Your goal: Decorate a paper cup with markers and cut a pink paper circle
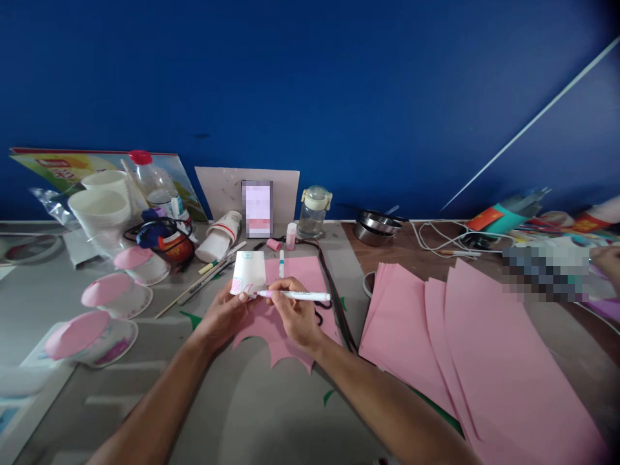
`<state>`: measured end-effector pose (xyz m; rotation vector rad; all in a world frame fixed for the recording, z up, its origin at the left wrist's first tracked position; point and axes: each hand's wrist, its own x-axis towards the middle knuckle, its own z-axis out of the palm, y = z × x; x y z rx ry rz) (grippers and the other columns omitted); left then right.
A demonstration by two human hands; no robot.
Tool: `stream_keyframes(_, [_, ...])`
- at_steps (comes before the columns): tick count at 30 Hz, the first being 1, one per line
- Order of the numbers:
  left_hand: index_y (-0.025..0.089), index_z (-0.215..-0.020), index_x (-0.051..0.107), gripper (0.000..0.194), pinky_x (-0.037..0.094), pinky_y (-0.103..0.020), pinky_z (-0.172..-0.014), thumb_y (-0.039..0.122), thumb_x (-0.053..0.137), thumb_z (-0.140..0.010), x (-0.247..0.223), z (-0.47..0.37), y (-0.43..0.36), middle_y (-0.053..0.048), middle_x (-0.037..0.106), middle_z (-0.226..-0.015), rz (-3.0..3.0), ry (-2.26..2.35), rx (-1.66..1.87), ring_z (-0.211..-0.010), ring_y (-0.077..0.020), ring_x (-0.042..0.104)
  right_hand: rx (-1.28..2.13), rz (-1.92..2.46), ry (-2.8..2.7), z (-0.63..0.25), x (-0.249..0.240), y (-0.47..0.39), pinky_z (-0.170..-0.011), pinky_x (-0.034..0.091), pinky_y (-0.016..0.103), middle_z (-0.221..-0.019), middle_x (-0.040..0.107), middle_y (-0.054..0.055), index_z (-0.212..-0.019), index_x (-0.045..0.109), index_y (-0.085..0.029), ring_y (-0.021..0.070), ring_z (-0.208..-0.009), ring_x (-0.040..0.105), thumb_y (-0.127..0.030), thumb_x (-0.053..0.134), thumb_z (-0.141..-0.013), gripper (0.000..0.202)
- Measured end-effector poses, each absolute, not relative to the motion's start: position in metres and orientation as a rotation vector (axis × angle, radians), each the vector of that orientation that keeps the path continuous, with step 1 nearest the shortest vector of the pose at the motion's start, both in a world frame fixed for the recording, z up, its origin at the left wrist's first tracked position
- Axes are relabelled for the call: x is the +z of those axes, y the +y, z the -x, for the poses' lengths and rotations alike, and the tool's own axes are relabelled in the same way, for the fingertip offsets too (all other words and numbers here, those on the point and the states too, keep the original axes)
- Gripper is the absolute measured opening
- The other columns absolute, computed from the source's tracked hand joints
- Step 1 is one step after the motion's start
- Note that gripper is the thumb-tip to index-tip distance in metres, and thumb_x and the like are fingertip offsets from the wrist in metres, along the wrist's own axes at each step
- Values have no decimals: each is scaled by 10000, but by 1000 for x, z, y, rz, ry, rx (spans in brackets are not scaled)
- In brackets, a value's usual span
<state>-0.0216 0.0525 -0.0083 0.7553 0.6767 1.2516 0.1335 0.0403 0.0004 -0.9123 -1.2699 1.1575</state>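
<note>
Decorating a white paper cup point(249, 271), with adding pink lines seemingly the step in hand, judging by the partly covered wall. Gripping the cup near its lower edge in the left hand point(223, 316), steadying with the thumb at the near side and hiding most of the fingers behind. Pinching a pink-tipped marker point(307, 296) pen-fashion in the right hand point(296, 316), pointing the barrel off to the right and aiming the tip at the cup's lower right, just beside the left thumb; leaving contact between tip and paper too small to tell. Showing on the cup a pink crosshatched patch with teal edging, teal marks at the top, a few loose pink strokes and much bare white. Holding the cup above a scallop-edged pink sheet point(285, 336), near a blue-and-white marker point(281, 263). Working between three pink-topped cups point(107, 292) on the left and overlapping pink sheets point(400, 310) on the right. Calling next, most likely, for bracing the cup without denting its thin wall, pressing lightly, and turning it slightly to bring bare paper under the tip without smearing fresh ink.
</note>
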Motion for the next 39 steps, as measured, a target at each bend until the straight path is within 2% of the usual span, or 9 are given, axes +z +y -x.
stream_keyframes(14, [120,-854,730,337,493,-258,-724,322,871,-624,-3,20,52,-59,697,-771,-765,691,1248,-690,-149,607,1166,890,-1227,-132,-1,43,-568,434,257,-698,608,-3,-863,580,-208,133,-609,544,-413,578,-864,206])
stream_keyframes(22, [131,-952,722,383,503,-291,-835,312,858,-643,-11,25,54,-93,714,-929,-756,705,1235,-875,-200,649,1193,916,-1140,-133,3,47,-550,409,254,-639,586,-15,-824,567,-203,129,-585,508,-403,585,-843,202])
stream_keyframes(28, [127,-974,713,353,493,-323,-863,303,820,-689,-13,27,54,-109,704,-955,-780,693,1221,-891,-220,644,1206,905,-1090,-132,2,49,-553,422,260,-625,583,-19,-822,556,-208,130,-586,516,-431,584,-840,226])
stream_keyframes(33, [130,-970,717,370,486,-299,-836,310,836,-668,-14,26,55,-96,706,-928,-779,689,1231,-862,-196,636,1203,890,-1083,-132,0,49,-593,443,271,-625,593,-22,-827,556,-210,137,-606,544,-438,588,-838,230])
stream_keyframes(39, [142,-979,717,362,477,-298,-858,306,833,-678,-14,26,54,-80,700,-932,-775,689,1223,-874,-187,629,1199,893,-1091,-132,-1,49,-566,430,262,-631,593,-21,-833,555,-212,133,-589,526,-445,590,-838,236])
